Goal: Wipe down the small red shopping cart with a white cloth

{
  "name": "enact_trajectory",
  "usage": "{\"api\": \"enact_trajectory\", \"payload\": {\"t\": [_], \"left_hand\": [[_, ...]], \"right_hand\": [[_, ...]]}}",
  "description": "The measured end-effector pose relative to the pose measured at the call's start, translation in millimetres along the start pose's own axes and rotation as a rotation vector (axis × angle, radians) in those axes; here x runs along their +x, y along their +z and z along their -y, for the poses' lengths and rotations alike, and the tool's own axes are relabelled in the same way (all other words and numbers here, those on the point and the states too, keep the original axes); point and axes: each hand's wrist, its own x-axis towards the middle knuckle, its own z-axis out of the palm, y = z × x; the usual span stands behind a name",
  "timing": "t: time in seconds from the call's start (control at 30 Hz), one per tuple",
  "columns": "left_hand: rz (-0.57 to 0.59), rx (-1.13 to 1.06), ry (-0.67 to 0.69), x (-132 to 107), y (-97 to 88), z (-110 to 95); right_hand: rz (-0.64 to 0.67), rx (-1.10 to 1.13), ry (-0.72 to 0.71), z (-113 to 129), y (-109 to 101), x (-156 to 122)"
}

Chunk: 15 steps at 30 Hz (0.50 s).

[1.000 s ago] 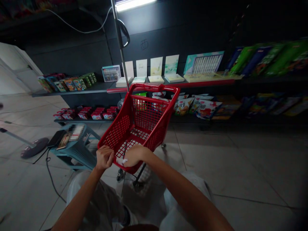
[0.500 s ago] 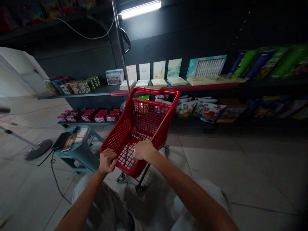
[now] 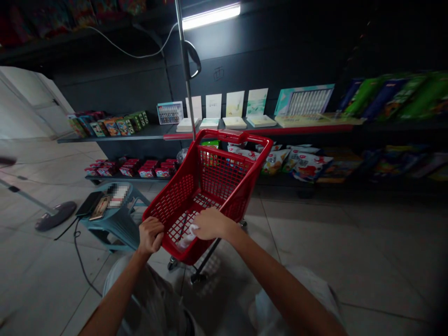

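A small red shopping cart (image 3: 175,184) with a grid-patterned basket stands before me, its handle (image 3: 233,135) on the far side. My left hand (image 3: 151,234) is closed around the near left corner of the basket rim. Over the near right side of the basket, my right hand (image 3: 212,224) has its fingers closed on a crumpled white cloth (image 3: 186,240). Part of this cloth hangs inside the basket near its front wall; the rest is hidden under the hand. A metal pole (image 3: 185,60) rises behind the cart's left side.
To the left, a blue-grey plastic stool (image 3: 115,224) bears a black device and other flat items. A round stand base (image 3: 56,216) and cables lie on the floor. Behind the cart, shelves (image 3: 136,135) hold boxes, snack bags (image 3: 308,164) and upright cards.
The cart has shifted slightly, its near end coming a little toward me. More of the white cloth shows below my right hand. My left hand still grips the rim.
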Motion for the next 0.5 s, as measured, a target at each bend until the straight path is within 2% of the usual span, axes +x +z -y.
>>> {"api": "enact_trajectory", "payload": {"t": [0.1,0.23,0.33,0.5], "left_hand": [[-0.021,-0.002,-0.002,-5.2,0.8,4.4],[-0.023,0.002,-0.019,-5.9,1.7,10.1],[0.017,0.001,-0.002,-2.6,1.3,12.8],[0.035,-0.008,-0.012,1.9,2.9,17.5]], "right_hand": [[-0.003,0.052,-0.189,27.2,5.9,-0.7],[-0.044,0.054,-0.225,47.8,13.1,1.3],[-0.064,0.039,-0.209,35.7,14.0,0.4],[-0.193,-0.003,-0.23,-18.0,14.0,-12.4]]}}
